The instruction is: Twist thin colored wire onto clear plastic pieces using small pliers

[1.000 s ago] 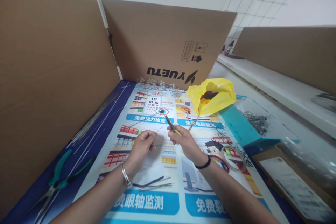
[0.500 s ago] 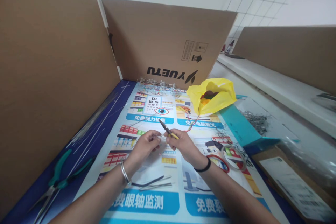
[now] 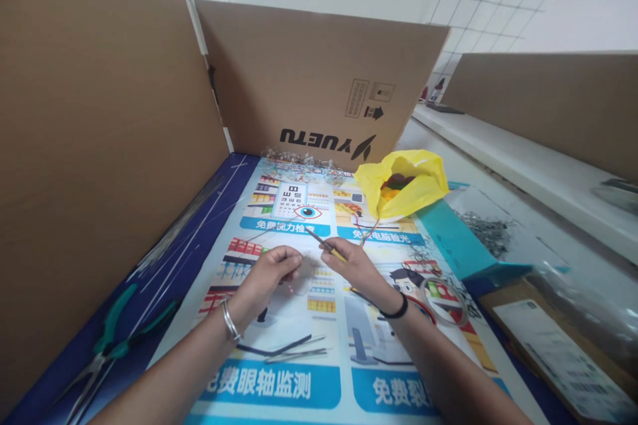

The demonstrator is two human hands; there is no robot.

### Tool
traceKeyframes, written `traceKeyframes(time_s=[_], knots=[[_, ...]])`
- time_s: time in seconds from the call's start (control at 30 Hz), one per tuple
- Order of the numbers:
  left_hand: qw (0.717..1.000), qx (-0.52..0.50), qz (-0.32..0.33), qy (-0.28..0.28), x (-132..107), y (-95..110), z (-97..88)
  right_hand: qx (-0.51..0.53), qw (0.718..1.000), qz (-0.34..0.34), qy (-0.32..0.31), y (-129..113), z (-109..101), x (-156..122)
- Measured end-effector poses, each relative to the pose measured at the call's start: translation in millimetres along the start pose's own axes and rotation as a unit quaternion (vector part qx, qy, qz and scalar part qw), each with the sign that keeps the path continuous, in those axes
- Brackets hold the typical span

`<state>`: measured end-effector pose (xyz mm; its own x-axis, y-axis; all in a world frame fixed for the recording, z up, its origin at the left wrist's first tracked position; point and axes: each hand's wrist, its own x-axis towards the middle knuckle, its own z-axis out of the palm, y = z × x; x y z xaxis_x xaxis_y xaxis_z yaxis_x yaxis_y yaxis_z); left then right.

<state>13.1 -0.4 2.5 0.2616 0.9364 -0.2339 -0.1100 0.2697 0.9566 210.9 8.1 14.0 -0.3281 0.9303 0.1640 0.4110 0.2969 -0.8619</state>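
My left hand (image 3: pixel 273 273) is closed in a pinch, thumb against forefinger, on a thin wire (image 3: pixel 304 281) that curves out faintly to the right. A small pinkish bit shows just below those fingertips; its kind is too small to tell. Wrapped in my right hand (image 3: pixel 357 269) is a pair of slim pliers (image 3: pixel 318 238) with yellow handles, its dark jaws pointing up and left. A gap separates the two hands above the printed sheet (image 3: pixel 321 325). Below them lie several dark and silvery rods (image 3: pixel 294 347).
Teal-handled pliers (image 3: pixel 112 348) rest at the left by loose wires (image 3: pixel 164 242). Cardboard panels (image 3: pixel 299 73) stand left and behind. A yellow bag (image 3: pixel 428 179), wire coils (image 3: pixel 446 299), a turquoise box flap (image 3: pixel 458 246) and a brown package (image 3: pixel 553 352) occupy the right.
My hands have drawn apart: the right one with the pliers has shifted right and slightly up, the left one slightly left. The pliers are tilted flatter now.
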Motion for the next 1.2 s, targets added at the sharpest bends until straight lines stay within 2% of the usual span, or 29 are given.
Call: traceKeyframes(time_s=[0.1,0.23,0.33,0.57,0.83,0.9,1.0,1.1,1.2], knots=[[0.999,-0.046,0.002,-0.009,-1.1,7.4,-5.3,-0.095,0.994,-0.044,-0.008,9.7,-12.5,3.8],[0.995,-0.088,0.023,-0.030,-1.4,9.9,-8.3,-0.174,0.979,-0.099,-0.024,17.8,-16.9,5.3],[0.994,-0.102,0.028,-0.037,-0.5,8.5,-9.1,-0.173,0.978,-0.113,-0.042,19.5,-16.1,4.7],[0.991,-0.127,0.034,-0.036,1.3,7.3,-12.1,-0.119,0.987,-0.087,-0.059,21.2,-19.5,5.4],[0.991,-0.122,0.032,-0.038,-0.3,8.0,-10.6,-0.129,0.986,-0.072,-0.076,14.4,-12.4,4.6],[0.994,-0.100,0.033,-0.025,0.4,8.1,-9.6,-0.126,0.988,-0.061,-0.070,15.8,-11.1,4.2],[0.997,-0.046,0.048,0.033,3.2,7.4,-8.0,-0.132,0.989,-0.050,-0.053,18.7,-10.1,4.2],[0.993,0.018,0.073,0.089,7.3,4.4,-7.9,-0.152,0.986,-0.037,-0.051,19.9,-8.9,4.9],[0.985,0.085,0.092,0.117,11.3,-0.9,-10.6,-0.172,0.983,-0.029,-0.049,20.2,-7.3,5.6]])
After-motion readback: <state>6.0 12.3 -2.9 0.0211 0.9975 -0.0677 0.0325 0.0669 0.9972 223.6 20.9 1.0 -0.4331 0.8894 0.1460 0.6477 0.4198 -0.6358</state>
